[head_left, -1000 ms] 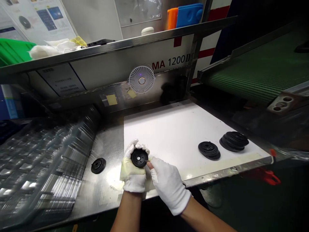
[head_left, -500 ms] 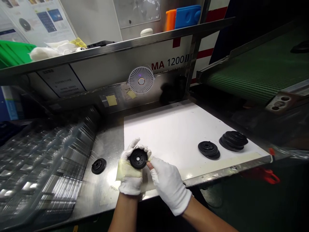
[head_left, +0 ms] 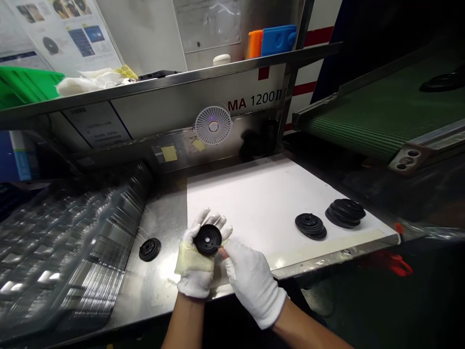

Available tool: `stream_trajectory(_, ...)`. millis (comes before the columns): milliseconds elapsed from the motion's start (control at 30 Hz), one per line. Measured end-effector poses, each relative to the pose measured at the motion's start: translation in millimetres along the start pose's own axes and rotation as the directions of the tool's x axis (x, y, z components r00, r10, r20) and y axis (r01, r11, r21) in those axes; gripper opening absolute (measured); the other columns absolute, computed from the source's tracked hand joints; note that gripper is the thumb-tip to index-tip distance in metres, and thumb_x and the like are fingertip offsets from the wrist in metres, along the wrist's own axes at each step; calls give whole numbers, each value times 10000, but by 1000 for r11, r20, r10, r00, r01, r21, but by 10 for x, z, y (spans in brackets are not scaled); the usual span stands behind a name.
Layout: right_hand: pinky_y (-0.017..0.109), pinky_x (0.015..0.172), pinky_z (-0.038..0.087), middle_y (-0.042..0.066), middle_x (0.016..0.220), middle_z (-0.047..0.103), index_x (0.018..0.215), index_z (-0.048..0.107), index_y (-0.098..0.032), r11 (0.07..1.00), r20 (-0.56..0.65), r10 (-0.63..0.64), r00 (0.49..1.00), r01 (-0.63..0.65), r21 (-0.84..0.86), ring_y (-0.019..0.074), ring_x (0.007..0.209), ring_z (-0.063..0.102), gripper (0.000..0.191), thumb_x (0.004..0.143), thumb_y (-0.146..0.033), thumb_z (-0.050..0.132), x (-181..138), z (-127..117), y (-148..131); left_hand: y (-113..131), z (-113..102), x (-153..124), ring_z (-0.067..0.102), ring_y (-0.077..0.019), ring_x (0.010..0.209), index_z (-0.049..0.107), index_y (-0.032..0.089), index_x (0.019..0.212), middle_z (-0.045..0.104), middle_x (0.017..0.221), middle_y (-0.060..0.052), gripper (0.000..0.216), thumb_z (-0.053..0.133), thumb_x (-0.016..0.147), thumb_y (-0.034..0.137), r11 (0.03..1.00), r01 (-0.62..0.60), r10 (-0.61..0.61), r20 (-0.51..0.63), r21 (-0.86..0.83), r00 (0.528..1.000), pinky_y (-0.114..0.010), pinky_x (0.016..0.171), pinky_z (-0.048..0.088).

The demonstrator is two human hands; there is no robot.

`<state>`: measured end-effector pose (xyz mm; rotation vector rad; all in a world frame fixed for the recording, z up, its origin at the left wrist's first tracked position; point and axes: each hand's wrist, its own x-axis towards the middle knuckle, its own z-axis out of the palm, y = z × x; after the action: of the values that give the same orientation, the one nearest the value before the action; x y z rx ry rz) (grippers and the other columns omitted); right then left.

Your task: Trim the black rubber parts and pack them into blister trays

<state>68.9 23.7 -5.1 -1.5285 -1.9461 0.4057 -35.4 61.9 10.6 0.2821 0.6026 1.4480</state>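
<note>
My left hand (head_left: 196, 274), in a white glove with a yellowish wrap across the palm, holds a black round plastic disc (head_left: 202, 241) with a central hole. Its fingers stretch out behind the disc's far side. At the disc's lower right edge is my right hand (head_left: 252, 278), also white-gloved, with thumb and fingertips pinched together. The thumb tip is bare. Whatever those fingertips hold, if anything, is too small to make out. Left of my hands, a small stack of black discs (head_left: 149, 249) sits on the metal tabletop (head_left: 163, 213).
A white sheet (head_left: 240, 194) carries a low, slanted disc stack (head_left: 311, 226) and a taller stack (head_left: 345, 212). Clear plastic trays (head_left: 69, 247) fill the left. A round fan (head_left: 213, 125) stands behind, under a shelf (head_left: 174, 80). On the right runs a green conveyor belt (head_left: 385, 106) with black discs.
The fingers of my left hand have straightened and spread away from the disc's far edge. My right hand stays at the disc's lower right edge. The camera view has shifted slightly.
</note>
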Motion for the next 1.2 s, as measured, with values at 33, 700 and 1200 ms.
stream_trajectory(33,277,580,273,-18,716,627,795,540,-237,1000,-6,3,1000,-3,1,136,641,559,191,890,-241,375,-1,-10,14,8,-3,-19,588,-238,892,592,168,1084,612,916,-89,334,532,760,222,1000,17,-17,19,-1,1000,-394,734,509)
stream_trajectory(700,240,543,338,-31,623,537,704,503,-216,935,17,72,997,-73,347,105,567,473,333,916,-384,309,-124,-193,-40,90,-31,-53,610,-171,756,636,151,973,618,782,-56,246,553,744,189,998,17,-20,-49,-59,999,-323,715,515)
stream_trajectory(1200,435,959,444,110,1280,531,1336,383,-202,992,-59,113,992,-116,-57,229,1123,535,493,844,-173,368,-44,-164,386,434,-63,-103,573,-276,1033,613,163,1056,631,1055,-89,303,512,801,292,987,119,-126,-62,-112,990,-438,822,500)
